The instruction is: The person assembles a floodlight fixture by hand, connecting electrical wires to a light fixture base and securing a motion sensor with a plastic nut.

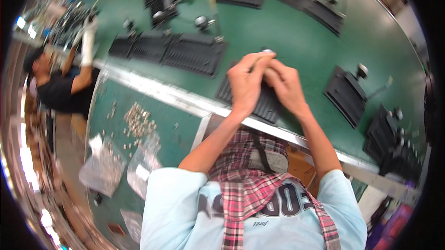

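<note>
Close to the near edge of the green table, a black ribbed panel (270,105) lies beneath both my hands. My left hand (246,82) and my right hand (286,83) meet over its far end, with the fingers closed and pressed together. A bit of a small shiny round part (267,50) shows just beyond the fingertips. Whatever the fingers pinch is hidden by the hands and smeared by motion.
Left of my hands lie more black panels (194,54), with a silver ball-shaped part (201,22) on a stem. Another panel (346,93) lies right. Small metal pieces (139,120) and plastic bags (104,171) cover a side table. A co-worker (65,81) works far left.
</note>
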Demonstrator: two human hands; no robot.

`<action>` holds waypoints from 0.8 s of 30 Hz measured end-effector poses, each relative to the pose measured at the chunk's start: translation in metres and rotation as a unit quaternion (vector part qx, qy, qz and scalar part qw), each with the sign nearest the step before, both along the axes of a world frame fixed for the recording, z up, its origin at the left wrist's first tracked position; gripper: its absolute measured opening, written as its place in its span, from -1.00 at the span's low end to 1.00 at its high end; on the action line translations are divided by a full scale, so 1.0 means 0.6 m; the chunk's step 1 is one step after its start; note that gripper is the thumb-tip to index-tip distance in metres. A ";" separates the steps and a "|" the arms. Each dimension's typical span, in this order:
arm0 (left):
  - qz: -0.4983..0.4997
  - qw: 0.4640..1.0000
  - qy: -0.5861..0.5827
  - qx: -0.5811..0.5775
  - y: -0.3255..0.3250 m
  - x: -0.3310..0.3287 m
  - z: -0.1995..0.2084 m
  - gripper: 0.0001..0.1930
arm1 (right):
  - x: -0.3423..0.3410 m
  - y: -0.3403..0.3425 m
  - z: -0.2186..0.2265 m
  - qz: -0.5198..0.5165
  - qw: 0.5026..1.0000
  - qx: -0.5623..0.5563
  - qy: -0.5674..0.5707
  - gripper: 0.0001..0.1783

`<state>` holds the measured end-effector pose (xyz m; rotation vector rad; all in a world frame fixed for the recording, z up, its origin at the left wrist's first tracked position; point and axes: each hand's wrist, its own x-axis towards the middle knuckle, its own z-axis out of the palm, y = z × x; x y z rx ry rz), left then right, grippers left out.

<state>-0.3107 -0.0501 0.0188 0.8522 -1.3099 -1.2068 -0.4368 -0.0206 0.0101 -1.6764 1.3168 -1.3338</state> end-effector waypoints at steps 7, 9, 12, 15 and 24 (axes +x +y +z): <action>0.127 0.992 -0.007 0.019 -0.010 0.117 0.004 -0.65 | 0.028 -0.010 0.001 0.037 0.997 0.071 -0.022 -0.79; 0.141 0.979 -0.146 -0.026 0.013 0.206 0.032 -0.79 | 0.034 -0.010 0.007 0.037 0.997 0.068 -0.003 -0.78; 0.174 0.893 -0.408 -0.073 0.054 0.333 0.033 -0.86 | 0.033 -0.020 -0.005 0.040 0.998 0.028 0.030 -0.78; 0.183 0.789 -0.585 -0.031 0.108 0.438 0.029 -0.87 | 0.033 -0.022 -0.002 0.046 0.995 0.061 0.063 -0.79; 0.229 0.705 -0.670 0.041 0.130 0.515 -0.019 -0.82 | 0.040 -0.019 -0.005 0.044 0.996 0.047 0.056 -0.78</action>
